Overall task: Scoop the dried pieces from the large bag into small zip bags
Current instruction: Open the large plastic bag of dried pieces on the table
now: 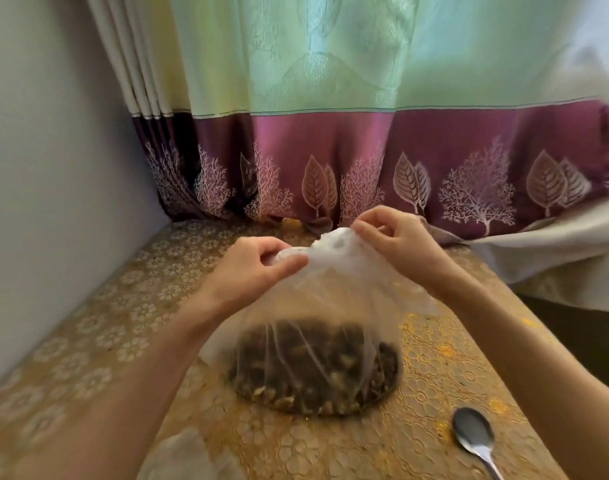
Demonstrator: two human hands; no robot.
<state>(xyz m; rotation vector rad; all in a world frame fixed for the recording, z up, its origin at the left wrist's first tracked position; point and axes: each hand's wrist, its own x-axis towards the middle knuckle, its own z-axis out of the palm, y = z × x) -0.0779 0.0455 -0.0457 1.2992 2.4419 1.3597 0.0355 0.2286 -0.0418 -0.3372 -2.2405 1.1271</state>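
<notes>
Large bag (316, 341), unlabelled, in both hands

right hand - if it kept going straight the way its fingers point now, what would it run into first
The right hand points left along the large bag's bunched top, so it would probably meet the left hand pinching the same plastic first. Depth is hard to judge from this one view.

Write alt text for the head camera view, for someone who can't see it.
Both hands, left hand and right hand, pinch the bunched top of a large clear plastic bag of dried pieces on a gold patterned tablecloth. A metal spoon lies nearby.
</notes>
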